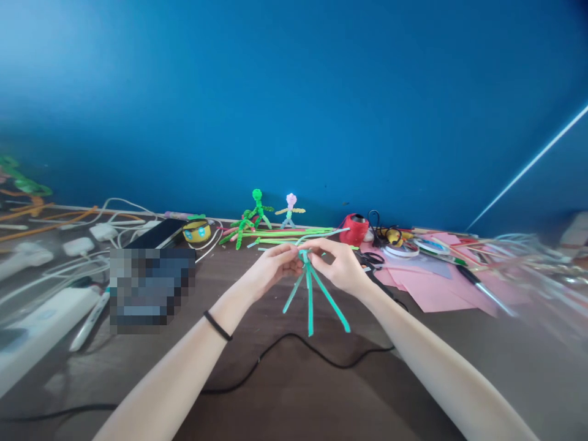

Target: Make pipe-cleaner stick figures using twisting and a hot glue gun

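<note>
My left hand (272, 267) and my right hand (339, 264) meet above the brown table (294, 392), both pinching the top of a teal pipe-cleaner piece (311, 295). Three teal strands hang down from the pinch and spread apart toward me. A black band circles my left wrist. Behind my hands stand a green pipe-cleaner figure (257, 210) and a pink and yellow pipe-cleaner figure (290, 210), with loose green pipe cleaners (285, 234) lying beside them.
A black cable (294, 343) crosses the table under my arms. Pink paper sheets (436, 285), scissors (372, 262), tape rolls and a red round object (354, 229) lie at the right. White chargers and cables (92, 236), a dark phone and a yellow toy (196, 230) lie at the left.
</note>
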Demonstrator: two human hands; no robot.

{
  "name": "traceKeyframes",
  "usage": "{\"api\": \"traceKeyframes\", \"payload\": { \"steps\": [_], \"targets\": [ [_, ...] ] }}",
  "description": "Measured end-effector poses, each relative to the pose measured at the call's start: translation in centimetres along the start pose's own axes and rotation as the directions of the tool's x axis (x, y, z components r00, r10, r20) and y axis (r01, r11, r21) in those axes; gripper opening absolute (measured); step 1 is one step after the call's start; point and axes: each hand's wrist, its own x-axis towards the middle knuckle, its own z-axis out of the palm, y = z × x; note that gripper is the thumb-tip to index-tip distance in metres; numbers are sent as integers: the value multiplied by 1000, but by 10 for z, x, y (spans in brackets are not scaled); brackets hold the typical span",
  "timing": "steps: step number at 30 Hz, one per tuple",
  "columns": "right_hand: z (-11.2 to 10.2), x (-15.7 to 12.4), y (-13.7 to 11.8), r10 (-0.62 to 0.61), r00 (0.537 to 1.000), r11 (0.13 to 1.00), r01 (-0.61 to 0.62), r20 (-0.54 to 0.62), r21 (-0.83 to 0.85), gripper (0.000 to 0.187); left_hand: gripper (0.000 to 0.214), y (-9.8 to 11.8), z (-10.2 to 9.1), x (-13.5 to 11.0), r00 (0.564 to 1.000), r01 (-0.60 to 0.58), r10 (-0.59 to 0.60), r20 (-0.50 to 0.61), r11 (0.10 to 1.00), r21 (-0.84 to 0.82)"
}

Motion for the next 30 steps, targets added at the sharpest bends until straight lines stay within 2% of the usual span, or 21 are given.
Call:
{"api": "traceKeyframes", "payload": {
  "steps": [5, 11, 22, 30],
  "targets": [
    [-1, 0, 1, 19, 1000, 1000, -19, -11, -22, 20, 20, -1, 0, -2, 996, 69, -71, 56, 997, 42],
    [-1, -2, 2, 28, 999, 999, -28, -19, -34, 16, 22, -6, 0, -3, 986, 86, -79, 149, 996, -36],
    [1, -4, -2, 4, 998, 988, -15, -69, -151, 14, 25, -8, 6, -4, 991, 61, -47, 123, 992, -109],
    [1, -3, -1, -6, 997, 989, -4, -71, -147, 13, 26, -9, 8, -4, 995, 22, -12, 101, 995, -101]
  ]
}}
